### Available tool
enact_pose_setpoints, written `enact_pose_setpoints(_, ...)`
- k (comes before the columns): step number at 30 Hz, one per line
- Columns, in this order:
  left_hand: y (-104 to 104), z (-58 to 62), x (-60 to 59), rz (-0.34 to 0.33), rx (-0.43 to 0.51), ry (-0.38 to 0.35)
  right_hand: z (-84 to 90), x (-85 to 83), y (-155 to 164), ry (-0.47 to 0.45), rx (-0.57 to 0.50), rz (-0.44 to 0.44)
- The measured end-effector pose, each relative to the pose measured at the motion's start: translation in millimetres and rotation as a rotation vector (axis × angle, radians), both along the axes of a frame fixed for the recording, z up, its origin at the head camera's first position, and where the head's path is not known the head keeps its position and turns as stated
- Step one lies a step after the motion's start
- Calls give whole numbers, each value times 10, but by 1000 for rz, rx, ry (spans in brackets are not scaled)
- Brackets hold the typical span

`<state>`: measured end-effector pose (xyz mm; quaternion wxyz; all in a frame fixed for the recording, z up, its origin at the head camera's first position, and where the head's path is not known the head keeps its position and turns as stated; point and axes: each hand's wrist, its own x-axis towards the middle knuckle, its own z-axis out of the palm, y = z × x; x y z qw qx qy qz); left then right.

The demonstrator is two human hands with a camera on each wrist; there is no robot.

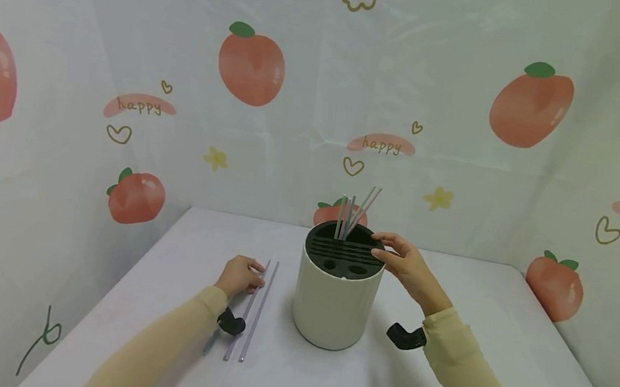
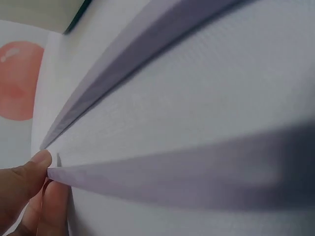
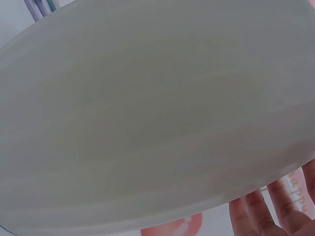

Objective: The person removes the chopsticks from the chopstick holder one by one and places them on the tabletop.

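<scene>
Left hand [image 1: 241, 276] pinches the far end of a lilac stick [image 1: 249, 307] between thumb and fingers, the gap between them narrow; whether the stick's near end touches the bench [image 1: 512, 322] cannot be told. A second lilac stick [image 1: 259, 314] lies just beside it, on the side toward the utensil holder, roughly parallel. A teal stick [image 1: 209, 345] shows on the other side, partly hidden by the left forearm. All three are between the bench's left edge and the holder. Utensil holder [image 1: 332, 306]: cream cylinder, upright, about midway between the bench's left and right edges, with a black insert [image 1: 343, 267] that has a large rear opening, a ribbed slotted band and two holes at the front. Several thin sticks [image 1: 365, 202] stand in the rear opening, some near vertical, two leaning toward the bench's right edge. Right hand [image 1: 407, 267] rests on the holder's right rim, fingers extended and moderately spread. Both sleeves are pale yellow; a black fitting [image 1: 407, 337] sits at each wrist. Behind the bench's back edge hangs a white backdrop [image 1: 302, 155] printed with red fruit, hearts and "happy".
</scene>
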<state>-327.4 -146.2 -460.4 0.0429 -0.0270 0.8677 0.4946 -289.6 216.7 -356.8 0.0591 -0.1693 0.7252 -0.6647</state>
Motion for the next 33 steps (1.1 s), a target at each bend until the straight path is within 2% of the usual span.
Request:
enact_pose_setpoints(21,50,50,31,-2,-86,7,5,-1,11,7,8,-5)
enact_pose_setpoints(30,25,56,1,-12,-76,5,5,0,11,6,17,-5)
enact_pose_setpoints(33,18,102,-14,-11,-64,13,10,2,11,4,22,-6)
